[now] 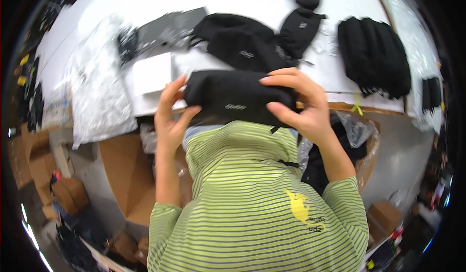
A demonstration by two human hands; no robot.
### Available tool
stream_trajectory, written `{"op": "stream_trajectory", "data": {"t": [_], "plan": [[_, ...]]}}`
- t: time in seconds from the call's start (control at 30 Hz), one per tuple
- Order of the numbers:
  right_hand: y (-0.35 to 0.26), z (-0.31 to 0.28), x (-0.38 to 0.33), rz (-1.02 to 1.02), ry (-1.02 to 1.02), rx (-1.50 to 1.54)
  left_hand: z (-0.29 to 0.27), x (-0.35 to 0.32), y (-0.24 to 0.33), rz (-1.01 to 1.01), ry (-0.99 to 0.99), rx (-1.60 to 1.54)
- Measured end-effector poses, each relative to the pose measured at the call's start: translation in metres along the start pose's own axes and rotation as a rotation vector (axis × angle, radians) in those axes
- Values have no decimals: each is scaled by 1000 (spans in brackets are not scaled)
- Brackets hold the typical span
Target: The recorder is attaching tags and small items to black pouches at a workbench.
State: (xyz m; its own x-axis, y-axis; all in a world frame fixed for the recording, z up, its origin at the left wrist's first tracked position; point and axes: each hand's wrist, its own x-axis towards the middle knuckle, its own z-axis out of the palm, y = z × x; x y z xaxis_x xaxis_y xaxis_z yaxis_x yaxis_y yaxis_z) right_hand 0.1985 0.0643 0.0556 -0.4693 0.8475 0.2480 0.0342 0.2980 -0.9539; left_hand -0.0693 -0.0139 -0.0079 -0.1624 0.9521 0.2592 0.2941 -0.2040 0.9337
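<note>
Held up level in front of my body is a black fabric pouch (223, 90), long and rounded, with a small pale print on its front. My left hand (170, 104) pinches its left end between thumb and fingers. At the other end, my right hand (303, 102) grips it, fingers over the top and thumb on the front. A short dark tab hangs from its lower right. Just beyond it on the white table lies a larger black bag (238, 36), and another black bag (299, 31) lies to the right of that one.
Clear plastic bags (99, 82) spread over the table's left side beside a white box (153, 73). A stack of black bags (374, 56) sits at the right. Below the table edge (349, 106) stand an open cardboard box (128, 175) and another box holding black items and plastic.
</note>
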Motion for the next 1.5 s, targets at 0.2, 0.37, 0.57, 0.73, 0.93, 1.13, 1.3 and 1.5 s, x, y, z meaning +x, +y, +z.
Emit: {"op": "stream_trajectory", "data": {"t": [0.2,0.37,0.57,0.73,0.93,1.13,1.3,1.5], "plan": [[-3,-18,-6,173,-211,74,10,2,16,-75,-137,-4],[-14,-43,-18,282,-321,-158,27,6,14,96,-113,-84],[-18,-75,-22,299,-394,-95,44,10,22,59,-233,-199],[-22,-186,-26,347,312,-289,1,18,16,57,97,48],[-1,-366,-40,-201,1241,-1370,-80,8,-11,1,358,341],[69,-457,-63,214,1309,-1342,-111,11,-38,37,526,1097],[99,-465,-65,685,938,-1151,-118,10,-76,-107,303,1173],[98,-445,-68,510,1062,-1495,-96,14,-60,-276,127,848]]}}
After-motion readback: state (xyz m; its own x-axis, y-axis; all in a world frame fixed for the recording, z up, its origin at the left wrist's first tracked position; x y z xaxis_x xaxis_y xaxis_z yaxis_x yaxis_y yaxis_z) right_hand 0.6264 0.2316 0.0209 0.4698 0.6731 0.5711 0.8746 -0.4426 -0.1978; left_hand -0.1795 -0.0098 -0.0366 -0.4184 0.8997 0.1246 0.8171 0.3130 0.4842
